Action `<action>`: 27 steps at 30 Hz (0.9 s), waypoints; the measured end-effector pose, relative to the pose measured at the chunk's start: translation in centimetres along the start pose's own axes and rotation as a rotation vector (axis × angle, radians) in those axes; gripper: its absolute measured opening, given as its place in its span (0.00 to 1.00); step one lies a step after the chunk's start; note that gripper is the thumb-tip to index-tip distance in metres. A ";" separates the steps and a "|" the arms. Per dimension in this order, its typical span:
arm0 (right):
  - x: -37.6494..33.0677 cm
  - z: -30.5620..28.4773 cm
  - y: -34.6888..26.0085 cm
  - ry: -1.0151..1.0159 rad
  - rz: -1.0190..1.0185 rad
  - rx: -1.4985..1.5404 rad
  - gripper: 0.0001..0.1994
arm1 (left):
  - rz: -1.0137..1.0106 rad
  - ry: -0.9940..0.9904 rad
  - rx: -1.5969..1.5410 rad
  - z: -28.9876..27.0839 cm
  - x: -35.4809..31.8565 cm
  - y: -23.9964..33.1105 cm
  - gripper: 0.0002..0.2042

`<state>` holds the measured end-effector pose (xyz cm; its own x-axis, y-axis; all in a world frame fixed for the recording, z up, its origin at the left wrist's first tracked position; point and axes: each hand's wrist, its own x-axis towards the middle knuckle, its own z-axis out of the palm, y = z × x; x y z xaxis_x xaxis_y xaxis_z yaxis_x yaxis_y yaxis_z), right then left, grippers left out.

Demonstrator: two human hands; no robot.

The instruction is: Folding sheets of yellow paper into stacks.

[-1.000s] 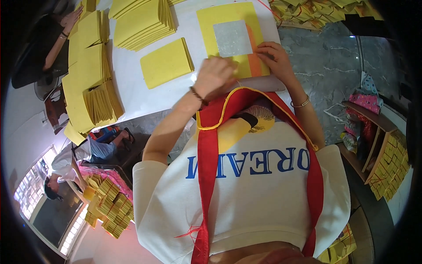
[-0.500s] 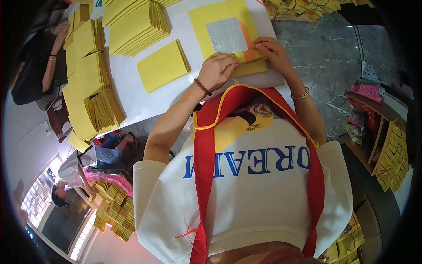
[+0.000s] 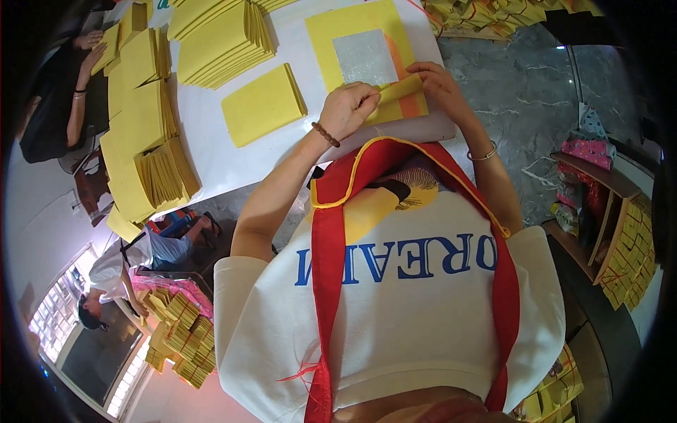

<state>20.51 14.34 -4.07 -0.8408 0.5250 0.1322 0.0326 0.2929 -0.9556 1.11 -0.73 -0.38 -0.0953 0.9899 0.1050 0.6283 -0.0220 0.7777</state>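
A yellow paper sheet point(image 3: 324, 46) with a silver square point(image 3: 364, 60) and an orange strip lies on the white table before me. Its near edge is lifted and curled over into a loose roll. My left hand point(image 3: 350, 109) is closed with the fingers bunched at the left end of that curl. At the right end, my right hand point(image 3: 441, 90) pinches the paper between thumb and fingers. Beneath the curl shows another yellow sheet point(image 3: 384, 113) with an orange strip. Left of my left hand lies a small pile of folded yellow paper point(image 3: 262, 107).
Stacks of folded yellow paper point(image 3: 222, 46) stand along the table's far left. A co-worker's hands point(image 3: 90, 53) touch paper there. Another person point(image 3: 116, 264) sits lower left by tied yellow bundles point(image 3: 185, 335). On the right stands a wooden shelf point(image 3: 599, 211) with bundles.
The near edge of the top sheet has risen and curled away from me, showing the sheet below. My hands have hardly moved. The co-worker's hands at the far left have shifted.
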 end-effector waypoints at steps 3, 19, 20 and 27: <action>-0.2 0.3 -0.3 -0.027 -0.027 -0.241 0.10 | -0.256 -0.099 -0.189 -1.2 0.4 0.0 0.10; 0.4 0.3 -3.1 0.172 -0.150 -0.411 0.14 | 0.291 0.152 0.538 -4.9 -2.0 -1.4 0.21; 0.4 0.1 -3.3 0.129 -0.195 -0.512 0.14 | 0.288 0.157 0.538 -5.1 -2.4 -1.0 0.21; -0.6 -0.1 -3.9 -0.217 -0.173 -0.444 0.12 | 0.204 0.133 0.159 -3.8 -4.6 -1.1 0.12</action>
<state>20.94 13.00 -0.40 -0.9451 0.2754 0.1757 0.0698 0.6957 -0.7150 -2.09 -5.79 0.68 -0.0480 0.9401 0.3374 0.7573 -0.1860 0.6260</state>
